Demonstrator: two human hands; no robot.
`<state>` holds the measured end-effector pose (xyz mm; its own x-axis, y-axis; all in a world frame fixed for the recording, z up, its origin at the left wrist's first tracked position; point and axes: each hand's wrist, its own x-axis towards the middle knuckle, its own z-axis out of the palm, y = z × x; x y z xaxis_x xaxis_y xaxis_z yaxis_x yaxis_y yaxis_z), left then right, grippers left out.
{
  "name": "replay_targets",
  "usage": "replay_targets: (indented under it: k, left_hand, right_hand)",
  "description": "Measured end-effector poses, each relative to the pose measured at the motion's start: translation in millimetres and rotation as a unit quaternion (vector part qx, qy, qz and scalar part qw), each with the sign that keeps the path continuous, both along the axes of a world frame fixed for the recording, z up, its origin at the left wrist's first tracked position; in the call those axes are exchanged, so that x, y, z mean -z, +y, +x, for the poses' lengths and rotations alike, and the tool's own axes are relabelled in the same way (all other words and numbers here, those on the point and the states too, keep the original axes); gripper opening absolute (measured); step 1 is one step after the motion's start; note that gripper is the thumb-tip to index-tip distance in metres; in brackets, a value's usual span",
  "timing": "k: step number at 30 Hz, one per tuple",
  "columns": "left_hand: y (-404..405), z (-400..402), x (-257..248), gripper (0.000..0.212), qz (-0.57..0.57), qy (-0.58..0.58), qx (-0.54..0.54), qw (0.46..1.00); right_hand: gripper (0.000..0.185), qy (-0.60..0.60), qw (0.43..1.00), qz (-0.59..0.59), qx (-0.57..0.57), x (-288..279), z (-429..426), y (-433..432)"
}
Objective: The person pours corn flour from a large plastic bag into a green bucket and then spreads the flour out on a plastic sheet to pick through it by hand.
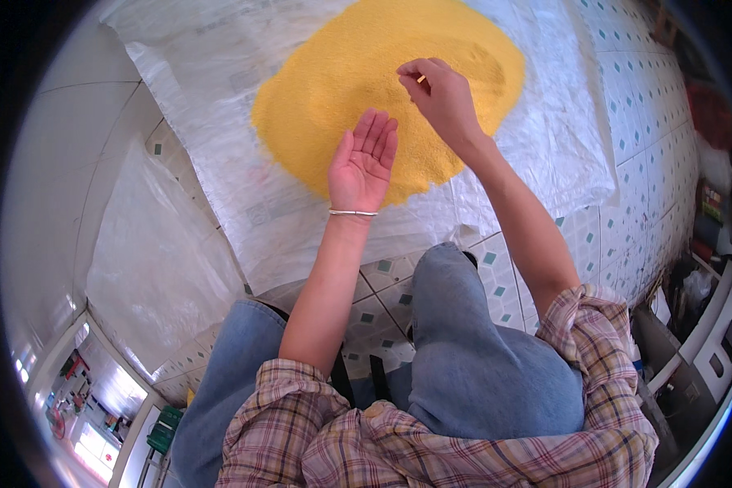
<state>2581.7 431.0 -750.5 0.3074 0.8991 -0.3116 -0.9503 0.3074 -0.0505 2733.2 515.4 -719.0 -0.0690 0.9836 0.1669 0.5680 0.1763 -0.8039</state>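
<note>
A broad heap of yellow granular material (pixel 317 85) lies spread on a whitish plastic sheet (pixel 195 146) on the floor. Over its near part my left hand (pixel 366 161) is held palm up, fingers extended and slightly curled, with a few tiny specks on the palm and a silver bangle (pixel 353 213) at the wrist. To its upper right, my right hand (pixel 442 88) hangs above the heap with thumb and fingertips brought near each other. Whether a few grains are between those fingertips cannot be told.
A second clear plastic sheet (pixel 152 256) lies at the left. Patterned floor tiles (pixel 640 116) show around the sheets. My knees in jeans (pixel 457 305) are close to the near edge. Mixed items and a grey container (pixel 671 360) stand along the right; a green object (pixel 165 430) is at the lower left.
</note>
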Motion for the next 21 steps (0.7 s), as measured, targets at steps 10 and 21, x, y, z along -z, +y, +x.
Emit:
replay_targets:
  k: [10, 21]
  left_hand:
    - [-1, -2, -12, 0.043, 0.065, 0.216, 0.029, 0.974]
    - [7, -11, -14, 0.05, 0.048, 0.063, 0.024, 0.997]
  right_hand:
    - [0.012, -0.066, 0.997, 0.017, -0.038, 40, -14, 17]
    - [0.012, 0.076, 0.99, -0.117, 0.038, 25, 4, 6]
